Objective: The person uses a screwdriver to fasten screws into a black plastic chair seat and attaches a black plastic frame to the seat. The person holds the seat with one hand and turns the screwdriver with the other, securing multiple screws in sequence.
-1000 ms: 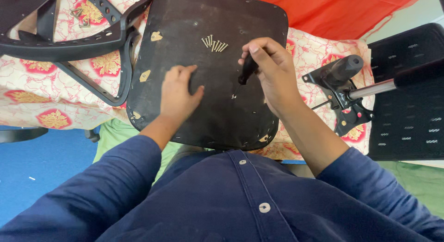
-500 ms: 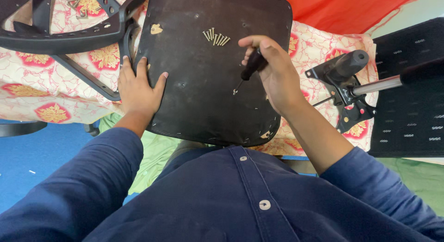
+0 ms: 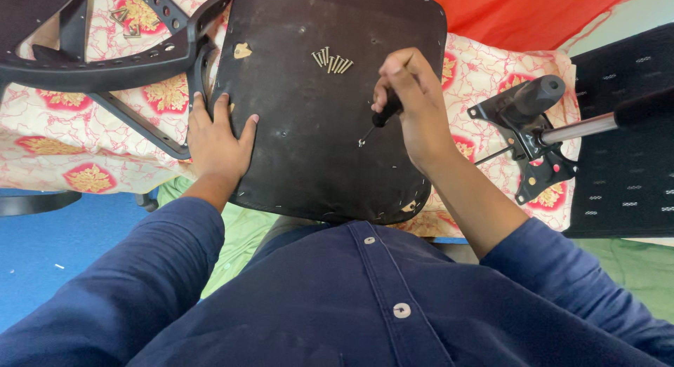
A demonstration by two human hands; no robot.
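A black chair seat board [image 3: 316, 163] lies upside down in front of me on a patterned cloth. My left hand [image 3: 216, 139] rests flat on its left edge, fingers spread. My right hand [image 3: 411, 107] grips a black-handled screwdriver [image 3: 382, 116] whose tip points down at a screw [image 3: 361, 142] on the board. Several loose screws [image 3: 331, 60] lie in a small pile near the board's far side.
A black chair armrest frame [image 3: 105, 65] lies at the upper left. A chair tilt mechanism with a metal lever [image 3: 533, 125] sits to the right, beside a black mesh chair back [image 3: 625, 149]. Red cloth [image 3: 519, 16] is behind; blue floor [image 3: 63, 255] at left.
My left hand slid from the middle of the board to its left edge. My right hand lowered the screwdriver tip onto the board.
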